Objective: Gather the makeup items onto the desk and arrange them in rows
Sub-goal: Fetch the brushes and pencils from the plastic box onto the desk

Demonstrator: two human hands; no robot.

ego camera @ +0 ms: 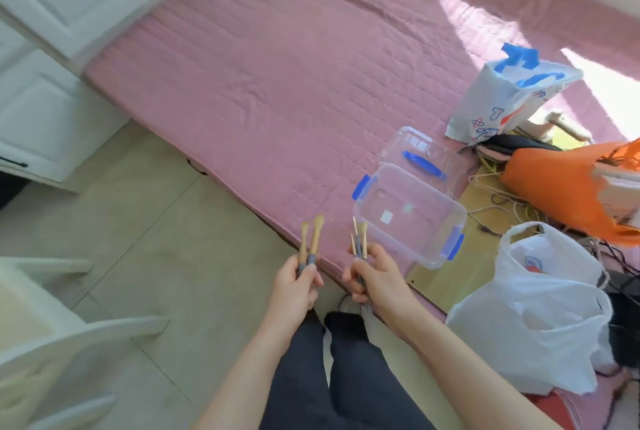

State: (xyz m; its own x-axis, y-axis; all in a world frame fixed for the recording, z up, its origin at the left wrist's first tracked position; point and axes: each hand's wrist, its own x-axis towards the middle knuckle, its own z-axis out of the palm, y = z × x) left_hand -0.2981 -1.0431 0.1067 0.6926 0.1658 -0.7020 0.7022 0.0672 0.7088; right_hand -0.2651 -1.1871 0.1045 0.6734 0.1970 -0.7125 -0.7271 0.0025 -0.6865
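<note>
My left hand (pixel 294 286) grips two makeup brushes (pixel 311 239) with grey handles and tan tips, held upright above the tiled floor. My right hand (pixel 374 277) grips a bunch of three similar brushes (pixel 359 239), tips up, close to the near corner of a clear plastic box (pixel 408 218) with blue clips. The box stands on the edge of the pink mattress (pixel 277 83), with nothing in it but white stickers on its bottom. Its clear lid (pixel 419 156) with a blue handle lies just behind it.
A white chair (pixel 62 343) stands at the lower left by a pale surface. White cabinet doors (pixel 52 31) line the left. To the right are a printed white bag (pixel 509 100), an orange bag (pixel 568 187), a white plastic bag (pixel 540 319) and loose cables.
</note>
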